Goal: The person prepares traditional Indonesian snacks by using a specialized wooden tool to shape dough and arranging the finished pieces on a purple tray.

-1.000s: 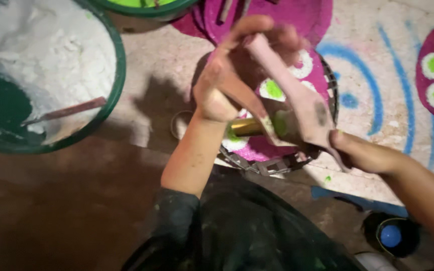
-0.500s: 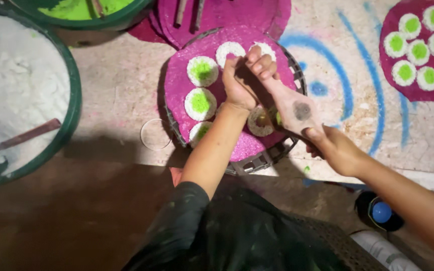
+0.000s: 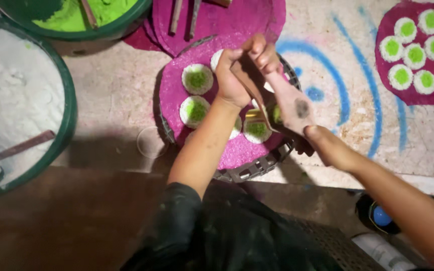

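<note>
1. Pale stone ground (image 3: 116,90) painted with blue rings fills my view, and it turns to dark brown earth nearer my body.
2. My left hand (image 3: 237,75) is raised over the magenta disc (image 3: 174,100), fingers curled and pressed together on the top end of a flat brown paddle (image 3: 287,103).
3. The paddle slants down and rightward from that grip, with a dark smudge on its wide face.
4. My right hand (image 3: 317,138) meets the paddle's lower end; most of it is hidden behind the tool, so I cannot tell how its fingers are set.
5. Under and just left of the left-hand grip lie white cakes with green centres (image 3: 197,79) on the magenta disc, which rests on a grey slotted crate (image 3: 257,168).
6. Beneath the paddle, between the two hands, a yellowish piece shows, too blurred to name.
7. Far left of the grip stands a green tub of white powder (image 3: 16,100) with a stick in it.
8. Up and left, a second tub holds green powder (image 3: 76,15).
9. Well right of the grip, another magenta disc carries more green-centred cakes (image 3: 418,45).
10. Below my right forearm sits a small pot with blue inside (image 3: 382,217).
</note>
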